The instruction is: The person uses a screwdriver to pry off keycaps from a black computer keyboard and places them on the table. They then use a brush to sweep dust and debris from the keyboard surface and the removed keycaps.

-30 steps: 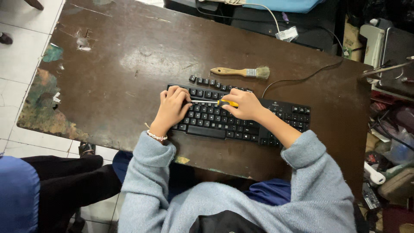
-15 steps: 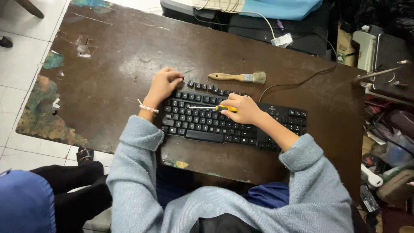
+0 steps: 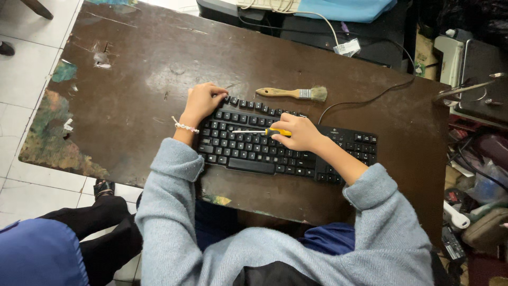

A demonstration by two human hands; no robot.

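Table brown and scuffed, keyboard, paintbrush, tiled floor

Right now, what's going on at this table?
A person in a grey-blue sweater works on a black keyboard lying on a worn brown table. The right hand holds a yellow-handled screwdriver flat over the keys. The left hand rests at the keyboard's far left corner, by a row of loose keycaps. A paintbrush lies beyond.

Bare table lies open left of the keyboard; a paintbrush and loose keycaps crowd behind it.
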